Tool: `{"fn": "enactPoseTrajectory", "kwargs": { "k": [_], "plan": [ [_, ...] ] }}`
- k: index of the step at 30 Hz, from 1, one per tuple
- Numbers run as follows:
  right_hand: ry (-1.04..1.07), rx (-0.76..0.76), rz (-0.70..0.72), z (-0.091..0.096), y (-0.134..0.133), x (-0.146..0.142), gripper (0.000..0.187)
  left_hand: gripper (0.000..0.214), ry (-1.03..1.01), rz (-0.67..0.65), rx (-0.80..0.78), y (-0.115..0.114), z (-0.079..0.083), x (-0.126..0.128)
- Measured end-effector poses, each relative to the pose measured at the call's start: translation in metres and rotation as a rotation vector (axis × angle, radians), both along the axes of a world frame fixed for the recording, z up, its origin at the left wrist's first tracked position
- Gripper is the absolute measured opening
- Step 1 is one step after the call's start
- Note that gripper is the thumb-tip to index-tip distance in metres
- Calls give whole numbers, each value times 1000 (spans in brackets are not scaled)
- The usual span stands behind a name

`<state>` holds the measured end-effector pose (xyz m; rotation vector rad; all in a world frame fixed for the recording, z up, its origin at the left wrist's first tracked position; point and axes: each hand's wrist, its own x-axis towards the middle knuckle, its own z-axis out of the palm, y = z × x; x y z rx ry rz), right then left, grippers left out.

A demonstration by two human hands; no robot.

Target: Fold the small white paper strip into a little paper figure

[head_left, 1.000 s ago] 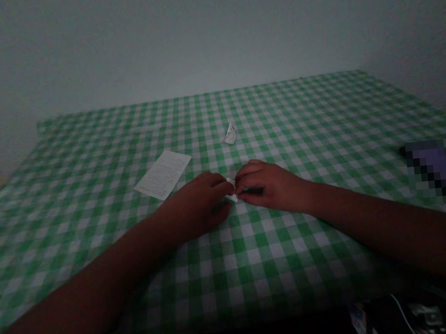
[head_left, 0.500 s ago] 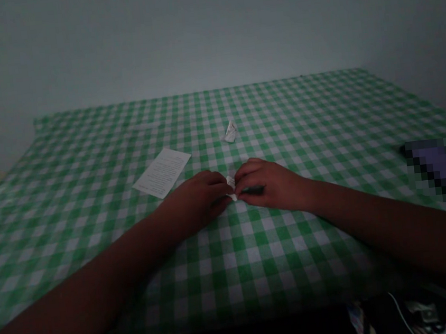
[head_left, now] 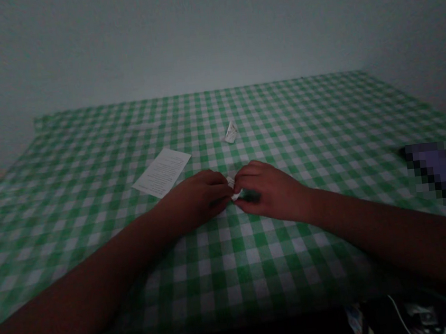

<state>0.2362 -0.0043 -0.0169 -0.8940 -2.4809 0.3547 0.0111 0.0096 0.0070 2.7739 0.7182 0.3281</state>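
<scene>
Slightly lower over the table (head_left: 219,284), the right hand (head_left: 273,189) has widened its thumb-to-fingers gap, any grip uncertain; the left hand (head_left: 198,199) pinches the small white paper (head_left: 231,181) between both hands. Probably light, soft, tearable: hold opposite edges.

The surface (head_left: 302,127) spans the frame's middle, the wall (head_left: 209,35) behind it across the top. At centre, a paper (head_left: 231,181) sits between left hand (head_left: 196,199) and right hand (head_left: 275,190). A sheet (head_left: 162,172) lies left of centre, a scrap (head_left: 230,133) above centre.
</scene>
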Motion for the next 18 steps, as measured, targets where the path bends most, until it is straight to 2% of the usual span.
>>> {"fn": "enactPoseTrajectory", "kwargs": {
  "k": [9, 18],
  "plan": [
    [-162, 131, 13, 4, -1, 4, 19, 21, 21, -93, 108, 7, -6, -5],
    [-235, 213, 12, 9, 2, 10, 18, 18, -4, -40, 119, 6, -9, 1]
  ]
}}
